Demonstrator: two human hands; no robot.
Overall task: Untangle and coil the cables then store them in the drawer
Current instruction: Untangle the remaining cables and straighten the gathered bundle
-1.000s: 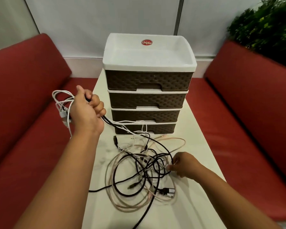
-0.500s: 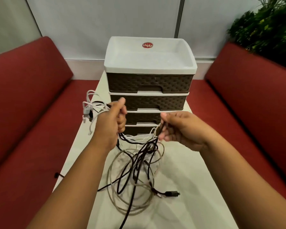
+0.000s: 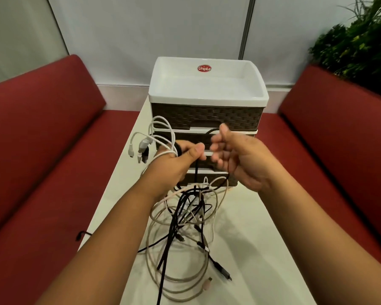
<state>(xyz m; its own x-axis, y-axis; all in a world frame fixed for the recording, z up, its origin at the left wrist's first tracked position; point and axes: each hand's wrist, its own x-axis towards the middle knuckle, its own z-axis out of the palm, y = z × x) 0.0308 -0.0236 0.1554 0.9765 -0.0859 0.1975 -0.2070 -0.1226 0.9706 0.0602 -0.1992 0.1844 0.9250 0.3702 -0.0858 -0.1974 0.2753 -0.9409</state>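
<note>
Gripped a bunch of white and black cables [image 3: 161, 137] in the left hand [image 3: 176, 164] at mid-frame, plugs dangling leftward. Pinched a black cable [image 3: 211, 131] with the right hand [image 3: 240, 159], fingers curled. Left the tangle [image 3: 183, 234] hanging down onto the table [image 3: 262, 249], below the closed drawers [image 3: 207, 116].

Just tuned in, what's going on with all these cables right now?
A person is sorting a tangle of cables on a white table. The left hand grips a bunch of white and black cable loops, lifted above the table. The right hand is raised beside it with a black cable running through its curled fingers. Most cables hang down in a knot to the table. The drawer unit behind looks closed; nothing is stored yet.
</note>
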